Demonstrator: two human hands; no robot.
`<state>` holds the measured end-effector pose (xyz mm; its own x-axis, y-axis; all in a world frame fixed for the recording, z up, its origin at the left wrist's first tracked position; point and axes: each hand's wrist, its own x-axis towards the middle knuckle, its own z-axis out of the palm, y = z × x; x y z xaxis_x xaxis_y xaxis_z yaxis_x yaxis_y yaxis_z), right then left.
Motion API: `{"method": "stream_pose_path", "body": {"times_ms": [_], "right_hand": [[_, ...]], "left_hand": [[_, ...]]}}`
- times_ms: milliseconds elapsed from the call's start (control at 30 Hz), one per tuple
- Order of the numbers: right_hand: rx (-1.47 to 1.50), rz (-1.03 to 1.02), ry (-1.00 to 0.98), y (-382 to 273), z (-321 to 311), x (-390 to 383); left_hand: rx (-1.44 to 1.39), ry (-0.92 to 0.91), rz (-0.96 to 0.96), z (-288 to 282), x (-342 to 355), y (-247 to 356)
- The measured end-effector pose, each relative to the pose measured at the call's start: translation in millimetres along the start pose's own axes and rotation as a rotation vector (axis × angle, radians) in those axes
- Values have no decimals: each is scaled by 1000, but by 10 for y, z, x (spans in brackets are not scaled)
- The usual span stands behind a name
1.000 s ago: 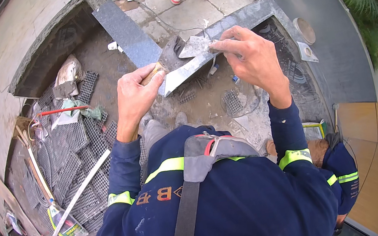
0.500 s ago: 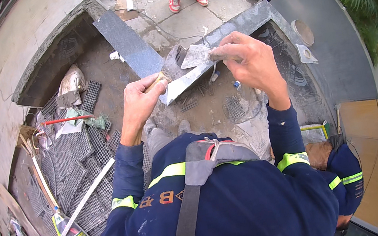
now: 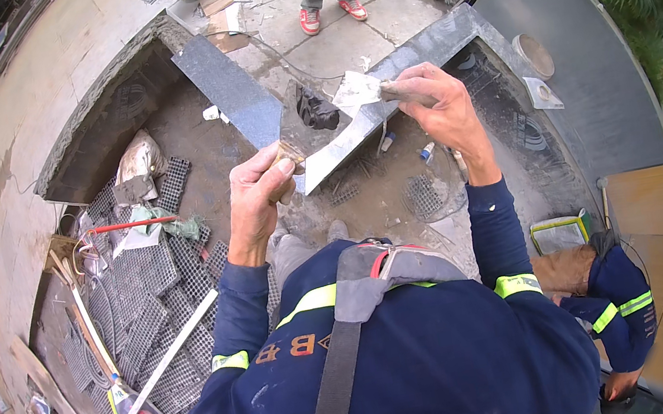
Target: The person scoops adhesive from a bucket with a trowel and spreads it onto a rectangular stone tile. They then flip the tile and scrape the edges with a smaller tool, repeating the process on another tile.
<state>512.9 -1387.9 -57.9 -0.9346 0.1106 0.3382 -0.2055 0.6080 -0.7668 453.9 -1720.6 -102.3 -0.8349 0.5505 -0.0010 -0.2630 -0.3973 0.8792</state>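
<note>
My right hand [image 3: 442,109] is closed round the handle of a putty knife [image 3: 358,90]. Its pale, dusty blade points left, above the grey stone slabs. My left hand [image 3: 260,188] grips a second putty knife [image 3: 289,154] by its yellowish handle. That blade is turned nearly edge-on and hard to make out. The two tools are apart. Below them, one speckled grey slab [image 3: 229,92] and a second, longer slab [image 3: 420,53] run toward a corner. In the gap between the slabs lies a black crumpled thing [image 3: 317,110].
Black plastic grid mats [image 3: 158,271] are heaped at left, with a long pale strip [image 3: 162,371] across them. A person in red shoes [image 3: 309,21] stands beyond the slabs. Another person in a navy sleeve [image 3: 617,291] bends at lower right. A dark panel [image 3: 560,55] leans at right.
My right hand and its putty knife have tipped, the blade now steeper. My left hand's tool has turned, so its grey blade no longer shows broadside. The whole view has shifted slightly.
</note>
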Motion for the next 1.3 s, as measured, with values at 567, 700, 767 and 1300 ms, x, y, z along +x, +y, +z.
{"method": "stream_pose_path", "body": {"times_ms": [567,700,767,1300], "right_hand": [[697,377,289,-495,737,-407],[708,319,289,-684,529,-314],[624,203,305,-714,361,-263],[-180,-228,151,-160,-383,93]], "left_hand": [[618,244,279,722,424,-314],[882,55,437,571,325,-452],[847,82,343,478,323,-509],[279,17,98,228,221,176]]}}
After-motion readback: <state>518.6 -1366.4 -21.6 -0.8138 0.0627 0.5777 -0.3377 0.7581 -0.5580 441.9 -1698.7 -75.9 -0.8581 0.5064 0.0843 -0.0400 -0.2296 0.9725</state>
